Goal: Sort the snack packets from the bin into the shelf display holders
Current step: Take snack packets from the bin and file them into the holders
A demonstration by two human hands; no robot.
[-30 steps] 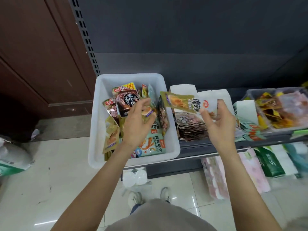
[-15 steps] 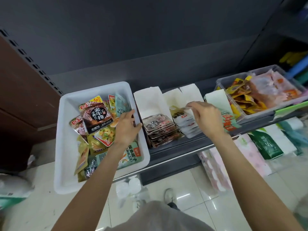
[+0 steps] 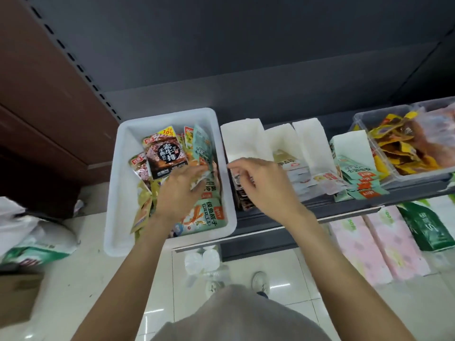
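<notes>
A white bin (image 3: pixel 115 193) on the shelf's left end holds several snack packets, with a dark brown packet (image 3: pixel 165 156) on top. My left hand (image 3: pixel 182 190) reaches into the bin and its fingers curl round the edge of a teal packet (image 3: pixel 202 148). Holding nothing, my right hand (image 3: pixel 261 183) hovers with loosely curled fingers over the first white display holder (image 3: pixel 242 139), whose dark packets (image 3: pixel 242 200) it partly hides. The second holder (image 3: pixel 280 139) holds white packets (image 3: pixel 295 173). A third holder (image 3: pixel 310 139) and a fourth (image 3: pixel 352 146) with teal packets (image 3: pixel 362 178) stand further right.
A clear tub (image 3: pixel 364 119) of yellow and pink packets sits at the shelf's right end. Below the shelf edge (image 3: pixel 344 210) lie pink tissue packs (image 3: pixel 369 242) and a green pack (image 3: pixel 426 227). Bottles (image 3: pixel 202 259), a bag (image 3: pixel 37 237) and a cardboard box (image 3: pixel 17 296) are on the floor.
My right hand put its packet into the second holder, let go and moved left, empty. My left hand stayed in the bin and closed on a teal packet.
</notes>
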